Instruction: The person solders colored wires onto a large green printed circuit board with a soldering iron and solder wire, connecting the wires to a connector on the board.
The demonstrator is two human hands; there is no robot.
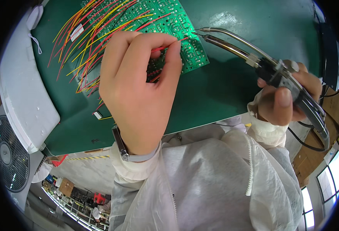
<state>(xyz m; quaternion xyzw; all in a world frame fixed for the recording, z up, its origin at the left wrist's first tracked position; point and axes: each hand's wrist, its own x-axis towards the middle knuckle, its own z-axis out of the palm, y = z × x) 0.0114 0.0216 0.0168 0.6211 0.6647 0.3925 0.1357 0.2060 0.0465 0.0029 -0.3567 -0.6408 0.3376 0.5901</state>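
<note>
A green circuit board panel [194, 54] lies on the green mat, with many red and yellow wires [88, 42] running off its left side. Over the board, my left hand [138, 77] pinches a red wire [159, 49] between thumb and forefinger; its end reaches toward the board's right part. My right hand [288, 90] is wrapped round a soldering iron [231, 48] with a thin curved metal tube alongside it. The iron's tip sits at the board's right edge, close to the wire end; whether it touches cannot be made out.
A green work mat [215, 96] covers the table. To the left stand a white foam tray [27, 84] and a fan [7, 154]. A small white connector [97, 115] lies near the wires. At the far right is a dark device [333, 61]; a black cable [304, 144] hangs below the iron.
</note>
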